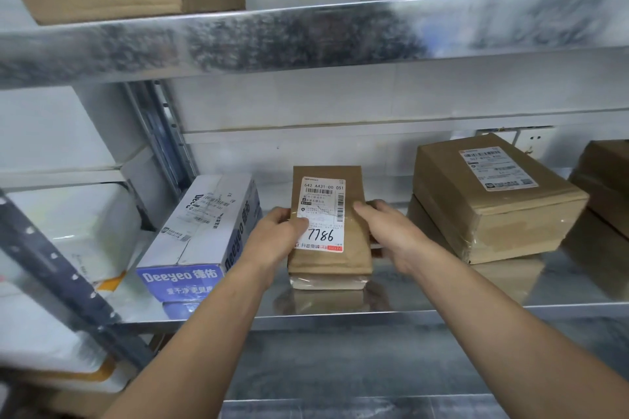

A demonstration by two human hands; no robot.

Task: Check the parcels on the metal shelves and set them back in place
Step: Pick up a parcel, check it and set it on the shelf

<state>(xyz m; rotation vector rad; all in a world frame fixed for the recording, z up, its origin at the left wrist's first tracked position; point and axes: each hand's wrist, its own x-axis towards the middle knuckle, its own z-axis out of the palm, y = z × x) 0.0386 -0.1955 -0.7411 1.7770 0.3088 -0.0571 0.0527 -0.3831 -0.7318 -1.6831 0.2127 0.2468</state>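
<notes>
The metal shelf (425, 287) carries stacked brown boxes (493, 204) on the right and a blue-and-white box (204, 231) on the left. Between them a small brown parcel (340, 265) rests on it, gripped at its sides by both hands, left hand (275, 238) and right hand (391, 231).

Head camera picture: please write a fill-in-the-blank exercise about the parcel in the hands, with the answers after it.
1. The brown parcel, held by the left hand and the right hand, bears the handwritten number ____.
2. The Deeyeo box lies to the ____ of that parcel.
3. The left thumb rests on the parcel's white ____.
Missing words: 7786; left; label.
</notes>
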